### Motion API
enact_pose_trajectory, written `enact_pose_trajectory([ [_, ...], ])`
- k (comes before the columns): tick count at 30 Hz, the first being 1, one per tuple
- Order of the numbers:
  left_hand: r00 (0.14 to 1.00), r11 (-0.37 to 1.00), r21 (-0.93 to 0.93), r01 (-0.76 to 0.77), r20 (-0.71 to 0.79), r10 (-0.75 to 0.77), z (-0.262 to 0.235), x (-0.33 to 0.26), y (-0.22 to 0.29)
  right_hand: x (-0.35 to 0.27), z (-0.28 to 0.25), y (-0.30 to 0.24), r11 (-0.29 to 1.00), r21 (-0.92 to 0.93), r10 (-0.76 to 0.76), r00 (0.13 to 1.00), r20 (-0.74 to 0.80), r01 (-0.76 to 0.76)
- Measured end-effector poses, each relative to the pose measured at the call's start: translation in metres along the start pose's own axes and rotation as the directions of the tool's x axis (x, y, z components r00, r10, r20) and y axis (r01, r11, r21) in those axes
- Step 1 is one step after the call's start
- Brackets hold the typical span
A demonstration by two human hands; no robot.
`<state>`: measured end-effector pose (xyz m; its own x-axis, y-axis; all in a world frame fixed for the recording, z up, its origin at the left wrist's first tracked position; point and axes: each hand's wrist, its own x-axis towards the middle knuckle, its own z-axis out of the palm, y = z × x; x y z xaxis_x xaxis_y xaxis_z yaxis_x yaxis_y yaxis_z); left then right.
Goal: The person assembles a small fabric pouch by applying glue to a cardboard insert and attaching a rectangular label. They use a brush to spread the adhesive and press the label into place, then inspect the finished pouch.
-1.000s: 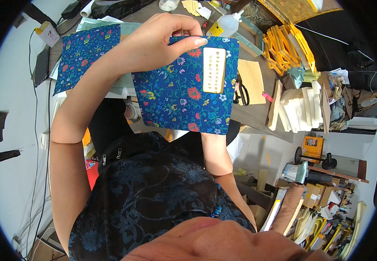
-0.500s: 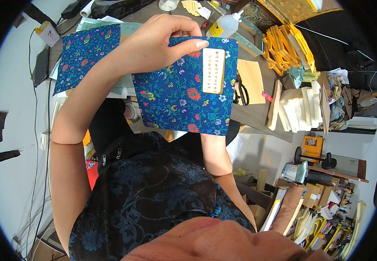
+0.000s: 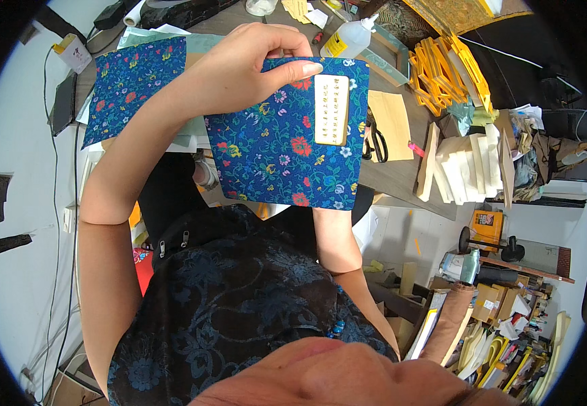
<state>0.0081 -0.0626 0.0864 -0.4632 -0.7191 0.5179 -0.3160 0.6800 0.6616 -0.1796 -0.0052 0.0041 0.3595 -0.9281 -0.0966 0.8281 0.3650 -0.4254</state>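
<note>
The left hand (image 3: 263, 64) grips the floral cover (image 3: 283, 152) at its upper edge: thumb flat on the front face, fingers bent behind it, so the cover is pinched between them. The cover is raised in front of the body, near side of the table (image 3: 405, 189), patterned face toward the camera. A white label (image 3: 332, 109) sits on this face, close to the right edge.

The step in hand appears to be holding the cover up for viewing or checking the label. Any move from this position calls for firm support at the edges, with the thumb kept off the label.

The right forearm (image 3: 337, 243) rises to the cover's lower edge and passes behind it. The right hand is hidden there; its grip cannot be determined. Whether pages lie behind the cover is also not visible. The scissors (image 3: 377, 145) show their black handle; the cover conceals part of them. The left forearm (image 3: 154, 122) overlaps the second floral piece (image 3: 134, 81), masking its right-hand portion.
</note>
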Motion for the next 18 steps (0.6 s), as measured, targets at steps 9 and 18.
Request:
enact_pose_trajectory([
  [9, 1.0, 1.0, -0.001, 0.015, 0.015, -0.015, 0.0009, -0.0018, -0.0022, -0.0017, 0.0009, 0.0, 1.0, 0.006, 0.0, 1.0, 0.012, 0.0],
  [18, 1.0, 1.0, -0.013, -0.011, -0.012, 0.011, 0.0032, -0.0024, -0.004, -0.0046, 0.0021, -0.0014, 1.0, 0.012, -0.003, 1.0, 0.023, 0.003],
])
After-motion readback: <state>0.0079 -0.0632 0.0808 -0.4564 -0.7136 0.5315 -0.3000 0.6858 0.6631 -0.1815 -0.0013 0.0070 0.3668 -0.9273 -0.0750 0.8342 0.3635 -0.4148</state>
